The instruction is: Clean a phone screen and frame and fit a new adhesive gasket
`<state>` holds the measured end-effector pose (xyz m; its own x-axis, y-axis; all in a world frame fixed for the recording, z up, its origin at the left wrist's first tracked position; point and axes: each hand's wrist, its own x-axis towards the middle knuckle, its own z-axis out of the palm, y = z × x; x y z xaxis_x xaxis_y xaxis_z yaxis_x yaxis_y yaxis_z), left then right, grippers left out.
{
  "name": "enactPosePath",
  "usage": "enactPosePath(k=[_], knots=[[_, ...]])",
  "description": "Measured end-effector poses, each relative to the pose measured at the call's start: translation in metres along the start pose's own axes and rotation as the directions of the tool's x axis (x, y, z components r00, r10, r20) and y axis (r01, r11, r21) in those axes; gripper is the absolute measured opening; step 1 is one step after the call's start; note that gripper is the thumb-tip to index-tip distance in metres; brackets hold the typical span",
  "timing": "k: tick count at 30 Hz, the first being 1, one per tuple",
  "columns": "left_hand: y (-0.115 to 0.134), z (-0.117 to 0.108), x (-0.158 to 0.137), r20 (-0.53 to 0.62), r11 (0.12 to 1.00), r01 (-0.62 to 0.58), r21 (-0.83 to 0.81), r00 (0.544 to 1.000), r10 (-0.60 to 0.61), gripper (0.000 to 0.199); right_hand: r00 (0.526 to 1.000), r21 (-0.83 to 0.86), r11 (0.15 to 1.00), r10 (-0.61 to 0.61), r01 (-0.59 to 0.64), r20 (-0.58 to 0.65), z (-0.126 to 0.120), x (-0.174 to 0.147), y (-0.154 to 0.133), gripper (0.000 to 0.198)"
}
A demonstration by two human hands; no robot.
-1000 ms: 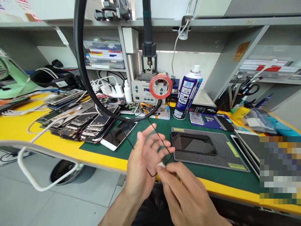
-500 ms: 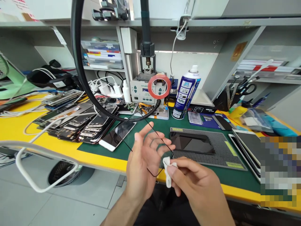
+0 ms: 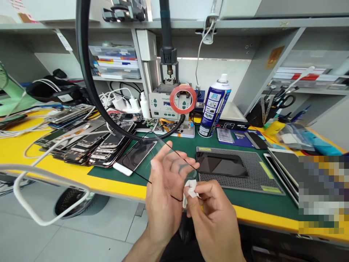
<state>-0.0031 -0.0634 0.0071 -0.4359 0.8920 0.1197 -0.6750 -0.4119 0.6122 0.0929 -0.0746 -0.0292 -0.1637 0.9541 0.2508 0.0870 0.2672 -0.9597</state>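
Observation:
My left hand point(image 3: 166, 196) holds a clear glass panel point(image 3: 153, 154) with thin black edges, tilted above the bench. The panel rests along the thumb and fingers, and the palm shows through it. In my right hand point(image 3: 211, 214), a crumpled white wipe point(image 3: 190, 191) is pinched between thumb and fingers. It touches the panel's near right corner. Behind the panel lies a white-framed phone point(image 3: 122, 169), partly seen through the glass. To the right, a black phone point(image 3: 222, 164) lies on a grey perforated mat point(image 3: 261, 174).
Stacked phone parts point(image 3: 102, 151) lie at left. A blue spray can point(image 3: 214, 107) stands behind the mat, near a grey control unit point(image 3: 160, 105) with a red tape roll point(image 3: 171, 103). A black hose point(image 3: 87, 72) arches overhead. Tablets point(image 3: 286, 163) lie at right.
My right hand has moved left and slightly up, bringing the wipe further over the panel's near corner. The left hand keeps its hold. The whole view has shifted slightly.

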Motion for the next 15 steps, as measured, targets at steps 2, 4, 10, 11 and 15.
enactPosePath(k=[2, 4, 10, 11, 15], knots=[[0.000, 0.000, 0.000, 0.000, 1.000, 0.000, -0.008, 1.000, 0.000, 0.041, 1.000, 0.008, 1.000, -0.005, 0.005, -0.006, 0.000, 0.000, 0.000, 0.013], [0.000, -0.001, 0.001, 0.001, 1.000, 0.003, -0.022, 1.000, -0.003, 0.041, 1.000, 0.044, 0.999, 0.018, -0.018, -0.018, 0.000, 0.000, -0.002, 0.014], [0.000, -0.001, 0.002, 0.001, 0.997, 0.054, -0.060, 0.999, -0.054, 0.041, 0.980, 0.167, 0.968, 0.195, -0.189, -0.024, -0.006, -0.002, -0.015, 0.023], [0.001, 0.000, 0.002, -0.002, 0.996, 0.055, -0.064, 0.998, -0.055, 0.041, 0.974, 0.199, 0.956, 0.225, -0.217, -0.018, -0.007, -0.002, -0.016, 0.026], [0.006, 0.004, 0.004, -0.006, 0.994, 0.072, -0.081, 0.997, -0.072, 0.039, 0.923, 0.384, 0.840, 0.362, -0.382, 0.126, -0.013, 0.001, -0.020, 0.033]])
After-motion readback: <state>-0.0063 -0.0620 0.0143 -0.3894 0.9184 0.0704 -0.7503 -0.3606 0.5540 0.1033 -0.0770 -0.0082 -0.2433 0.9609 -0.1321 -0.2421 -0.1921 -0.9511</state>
